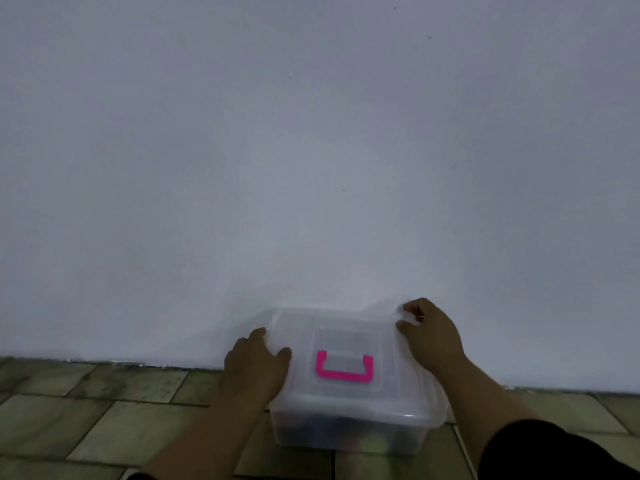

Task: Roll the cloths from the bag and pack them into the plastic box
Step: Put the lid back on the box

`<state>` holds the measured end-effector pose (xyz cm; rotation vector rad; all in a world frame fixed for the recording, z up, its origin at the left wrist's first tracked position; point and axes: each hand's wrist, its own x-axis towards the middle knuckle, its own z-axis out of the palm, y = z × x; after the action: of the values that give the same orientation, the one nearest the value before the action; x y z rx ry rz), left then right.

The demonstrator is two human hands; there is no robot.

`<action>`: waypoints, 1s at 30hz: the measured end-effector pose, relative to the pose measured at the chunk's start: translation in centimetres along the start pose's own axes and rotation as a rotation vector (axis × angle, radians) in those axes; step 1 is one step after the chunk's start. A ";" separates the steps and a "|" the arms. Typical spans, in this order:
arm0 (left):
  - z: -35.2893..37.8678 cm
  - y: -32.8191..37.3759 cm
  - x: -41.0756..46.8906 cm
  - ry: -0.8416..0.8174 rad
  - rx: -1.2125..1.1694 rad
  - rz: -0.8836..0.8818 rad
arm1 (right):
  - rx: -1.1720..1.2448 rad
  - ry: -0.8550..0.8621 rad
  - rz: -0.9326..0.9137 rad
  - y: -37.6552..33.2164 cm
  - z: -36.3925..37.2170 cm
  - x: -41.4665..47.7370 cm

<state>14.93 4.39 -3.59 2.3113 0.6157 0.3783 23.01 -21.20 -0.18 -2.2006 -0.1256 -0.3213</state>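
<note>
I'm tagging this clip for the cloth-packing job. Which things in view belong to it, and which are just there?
Job: plastic box, its lid with pink handle, dark contents inside (too blurred to name), left hand and right hand gripping the lid's edges.
Just there: tiled floor, white wall.

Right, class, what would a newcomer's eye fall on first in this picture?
The bright pink handle on the lid of the clear plastic box, which sits on the tiled floor beside a white wall. Next, the left hand and right hand gripping the lid's opposite edges.
</note>
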 end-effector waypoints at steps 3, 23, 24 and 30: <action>0.2 -0.6 -0.4 0.035 0.000 -0.023 | -0.084 0.002 -0.009 0.1 -0.7 -1.3; 1.1 1.8 1.7 -0.137 0.008 -0.031 | -0.335 -0.207 0.121 1.5 -0.4 -2.1; 1.1 1.8 1.8 -0.144 0.019 -0.033 | -0.331 -0.197 0.129 1.3 -0.3 -2.1; 0.9 0.9 2.0 -0.191 0.066 -0.021 | -0.348 -0.174 0.181 1.3 0.0 -2.8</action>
<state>17.28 4.36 -3.45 2.3669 0.5640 0.1272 20.56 -21.89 -1.93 -2.5623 0.0385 -0.0516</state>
